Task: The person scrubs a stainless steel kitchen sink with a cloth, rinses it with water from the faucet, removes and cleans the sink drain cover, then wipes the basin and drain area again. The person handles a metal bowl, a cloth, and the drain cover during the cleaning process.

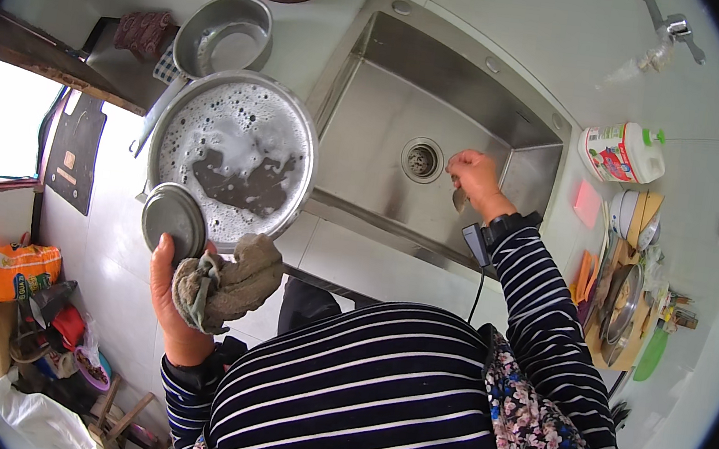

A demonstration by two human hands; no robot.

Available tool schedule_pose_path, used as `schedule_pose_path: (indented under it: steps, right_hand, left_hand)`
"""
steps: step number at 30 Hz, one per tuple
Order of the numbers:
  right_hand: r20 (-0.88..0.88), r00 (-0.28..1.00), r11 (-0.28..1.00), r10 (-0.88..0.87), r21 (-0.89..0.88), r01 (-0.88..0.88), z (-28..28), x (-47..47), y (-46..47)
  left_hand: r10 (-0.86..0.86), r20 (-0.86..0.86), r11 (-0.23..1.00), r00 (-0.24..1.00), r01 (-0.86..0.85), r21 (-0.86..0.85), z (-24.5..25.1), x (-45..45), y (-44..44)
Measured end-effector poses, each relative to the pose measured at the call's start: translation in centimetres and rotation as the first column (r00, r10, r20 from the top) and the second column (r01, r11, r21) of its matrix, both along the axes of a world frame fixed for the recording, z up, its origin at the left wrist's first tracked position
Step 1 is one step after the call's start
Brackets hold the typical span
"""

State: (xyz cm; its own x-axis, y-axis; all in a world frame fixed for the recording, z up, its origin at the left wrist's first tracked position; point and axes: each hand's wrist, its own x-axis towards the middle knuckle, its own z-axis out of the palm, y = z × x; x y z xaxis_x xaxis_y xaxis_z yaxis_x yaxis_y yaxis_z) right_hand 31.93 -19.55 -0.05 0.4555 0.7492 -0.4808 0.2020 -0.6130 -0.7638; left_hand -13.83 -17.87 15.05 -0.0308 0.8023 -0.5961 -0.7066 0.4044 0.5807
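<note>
My left hand [180,310] holds a round grey metal lid [175,220] at the near rim of a wide metal basin [309,172]. A bunched grey-brown cloth [226,282] is in the same hand. Foamy, murky water [242,144] stands in the basin, with a grey patch free of foam. Over the stainless steel sink [371,126], my right hand [476,179] is just right of the drain [422,160], fingers curled together. A small dark oval object [459,200] shows below its fingers; whether they grip it is unclear.
A metal pot [224,36] stands behind the basin. A faucet [678,28] juts from the wall. Right of the sink are a white detergent jug [620,151], a pink sponge [587,204], stacked bowls [633,219] and metal pans [623,301]. A black cable [477,298] hangs by my right wrist.
</note>
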Motion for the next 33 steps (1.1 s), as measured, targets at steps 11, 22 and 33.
schedule_pose_path:
  steps: [11, 22, 33]
  right_hand:
    - [0.321, 0.720, 0.787, 0.615, -0.296, -0.541, -9.8, 2.2, -1.4]
    - [0.249, 0.523, 0.576, 0.815, -0.442, -0.687, -10.5, 2.7, 3.8]
    - [0.371, 0.257, 0.441, 0.893, -0.597, -0.671, -11.8, 1.9, 5.1]
  left_hand:
    - [0.029, -0.221, 0.998, 0.975, -0.017, 0.060, 1.5, 3.1, -2.4]
    - [-0.032, -0.350, 0.999, 0.936, 0.032, -0.005, 1.2, 4.3, -3.2]
    - [-0.027, -0.334, 0.998, 0.942, 0.004, -0.070, 0.2, 4.6, -2.8]
